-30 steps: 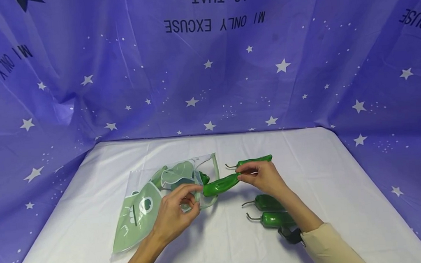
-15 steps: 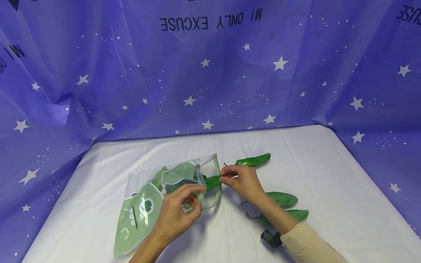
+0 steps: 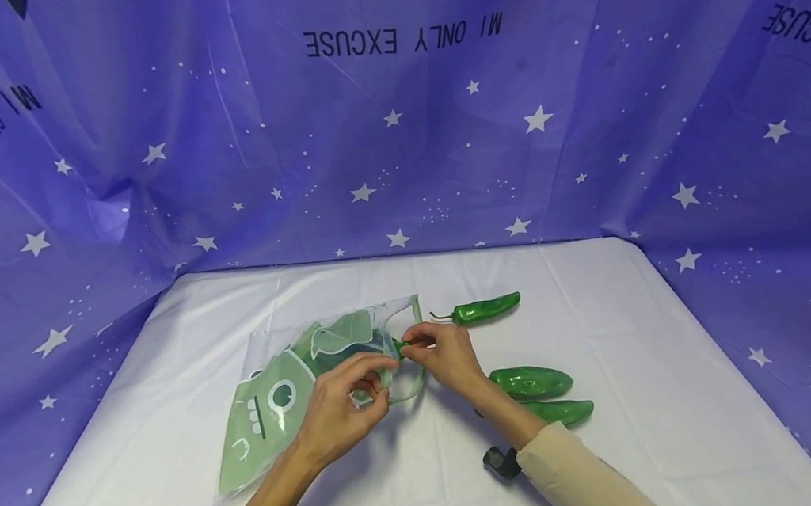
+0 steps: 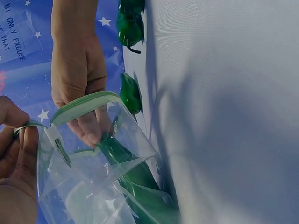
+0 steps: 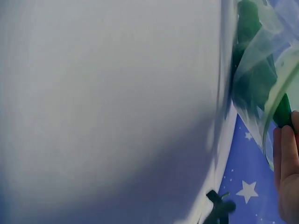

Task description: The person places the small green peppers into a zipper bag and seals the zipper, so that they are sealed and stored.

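A clear zip bag point(image 3: 270, 446) with a green cartoon face lies on the left of the table, green peppers showing inside. Its mouth, edged in pale green, faces right. My left hand point(image 3: 338, 401) pinches the near edge of that mouth, beside a white zip slider point(image 4: 52, 134) in the left wrist view. My right hand point(image 3: 449, 357) pinches one end of a green pepper point(image 4: 114, 150). Most of that pepper is inside the bag, and the fingertips reach into the opening. In the right wrist view, the bag point(image 5: 254, 79) and fingers sit at the right edge.
One green pepper point(image 3: 487, 308) lies beyond my right hand. Two more, the nearer pepper point(image 3: 564, 412) and the pepper behind it point(image 3: 533, 383), lie right of my right forearm, partly covered by it. A purple starry curtain point(image 3: 433, 147) surrounds the white table point(image 3: 677, 438).
My right hand has moved left, sliding the pepper into the bag's mouth. The left hand keeps its pinch on the edge. More of the peppers by the right forearm has come into view.
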### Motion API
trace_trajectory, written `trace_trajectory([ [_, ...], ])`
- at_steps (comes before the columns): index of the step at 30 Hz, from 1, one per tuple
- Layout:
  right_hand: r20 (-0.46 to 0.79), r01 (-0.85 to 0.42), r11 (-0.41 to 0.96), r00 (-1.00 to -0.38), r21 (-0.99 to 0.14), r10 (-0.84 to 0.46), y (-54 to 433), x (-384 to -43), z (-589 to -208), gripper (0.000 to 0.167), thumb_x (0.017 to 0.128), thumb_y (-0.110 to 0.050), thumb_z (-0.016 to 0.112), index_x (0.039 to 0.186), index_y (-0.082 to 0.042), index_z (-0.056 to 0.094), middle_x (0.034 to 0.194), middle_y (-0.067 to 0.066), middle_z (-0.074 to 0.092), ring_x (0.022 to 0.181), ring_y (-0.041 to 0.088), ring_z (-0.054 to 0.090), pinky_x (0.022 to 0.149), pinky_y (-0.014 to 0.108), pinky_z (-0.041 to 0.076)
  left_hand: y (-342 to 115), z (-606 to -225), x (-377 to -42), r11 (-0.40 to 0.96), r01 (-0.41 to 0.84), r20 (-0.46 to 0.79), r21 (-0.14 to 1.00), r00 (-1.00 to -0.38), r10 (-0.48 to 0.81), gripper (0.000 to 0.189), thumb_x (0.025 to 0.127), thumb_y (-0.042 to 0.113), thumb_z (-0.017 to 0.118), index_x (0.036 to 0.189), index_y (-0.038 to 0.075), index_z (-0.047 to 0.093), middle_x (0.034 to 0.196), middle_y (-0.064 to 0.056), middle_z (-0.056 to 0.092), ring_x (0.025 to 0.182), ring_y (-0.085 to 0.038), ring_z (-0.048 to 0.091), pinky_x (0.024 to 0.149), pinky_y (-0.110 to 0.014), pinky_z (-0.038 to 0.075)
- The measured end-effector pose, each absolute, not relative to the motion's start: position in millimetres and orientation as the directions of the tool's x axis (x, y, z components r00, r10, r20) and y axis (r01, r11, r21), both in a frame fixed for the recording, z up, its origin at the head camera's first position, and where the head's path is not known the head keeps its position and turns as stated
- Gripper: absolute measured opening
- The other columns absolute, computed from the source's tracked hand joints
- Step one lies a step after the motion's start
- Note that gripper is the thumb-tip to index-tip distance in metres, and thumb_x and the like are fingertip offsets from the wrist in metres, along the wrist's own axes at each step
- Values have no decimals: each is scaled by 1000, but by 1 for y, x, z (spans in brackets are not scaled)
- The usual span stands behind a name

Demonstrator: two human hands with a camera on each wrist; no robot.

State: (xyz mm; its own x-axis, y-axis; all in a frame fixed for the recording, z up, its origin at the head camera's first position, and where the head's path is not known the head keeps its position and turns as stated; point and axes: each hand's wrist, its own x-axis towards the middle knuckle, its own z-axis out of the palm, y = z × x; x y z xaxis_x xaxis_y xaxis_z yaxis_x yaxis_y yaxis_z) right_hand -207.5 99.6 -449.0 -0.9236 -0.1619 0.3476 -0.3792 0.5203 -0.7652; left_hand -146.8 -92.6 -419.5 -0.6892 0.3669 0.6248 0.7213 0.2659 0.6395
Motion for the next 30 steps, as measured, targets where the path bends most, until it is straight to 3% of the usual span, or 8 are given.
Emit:
trace_trajectory([
  [8,348,-375,521,-925,-766,-154,90,-209,-453,12,75,-9,78,84,-14,73,76,-6,71,70,7,67,61,20,54,-94,-418,-147,267,729,633,630,-681,367,41,71,-9,66,109,8,66,97,-3,65,68,-9,61,62,-17,54],
  [18,322,-356,500,-934,-789,-156,93,-210,-455,13,75,-16,80,86,-15,73,80,-7,71,73,7,67,59,20,53,-96,-416,-145,267,728,637,631,-683,358,41,72,-9,67,110,8,66,98,-4,66,68,-10,60,61,-17,54],
  [30,328,-366,428,-931,-826,-162,116,-208,-445,19,76,-10,79,93,-6,72,88,5,71,79,13,69,69,20,56,-96,-416,-144,274,726,637,631,-687,351,41,73,-9,67,111,7,66,97,-7,65,70,-10,60,63,-17,54],
])
